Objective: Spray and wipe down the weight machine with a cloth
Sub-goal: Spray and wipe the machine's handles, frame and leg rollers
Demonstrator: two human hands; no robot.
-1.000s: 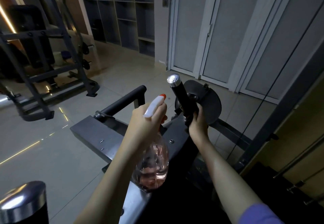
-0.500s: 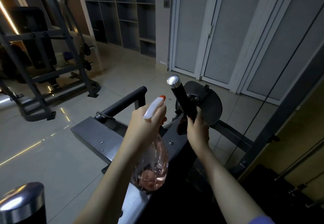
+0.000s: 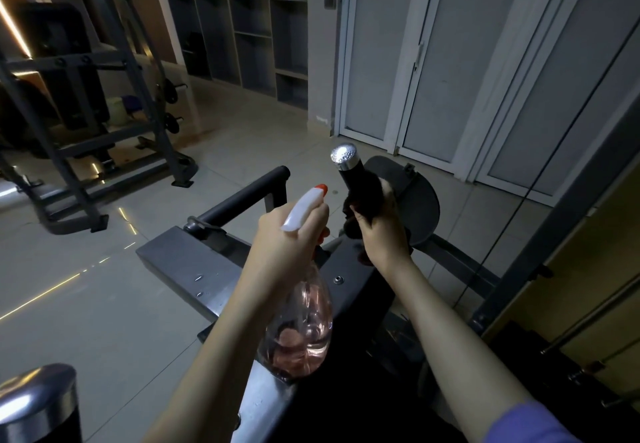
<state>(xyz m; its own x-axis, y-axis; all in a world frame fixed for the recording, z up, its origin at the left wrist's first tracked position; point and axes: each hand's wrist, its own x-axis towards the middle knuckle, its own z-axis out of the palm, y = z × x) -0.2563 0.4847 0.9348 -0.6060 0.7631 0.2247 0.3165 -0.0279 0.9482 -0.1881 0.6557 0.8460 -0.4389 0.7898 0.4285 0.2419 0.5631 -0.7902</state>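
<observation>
1. Head view: the left hand [image 3: 291,238] has its fingers curled round the neck of a clear spray bottle [image 3: 304,321] of pinkish liquid, just below frame centre.
2. The bottle's long axis runs from its base at 6 o'clock up to its white nozzle [image 3: 303,208], whose orange tip points toward 1 o'clock.
3. The right hand [image 3: 381,234] grips a dark cloth [image 3: 370,193] wrapped round the weight machine's [image 3: 194,266] black handle [image 3: 351,174], at 2 o'clock of the left hand.
4. The handle leans toward 11 o'clock, with its droplet-beaded chrome cap [image 3: 344,155] on top.
</observation>
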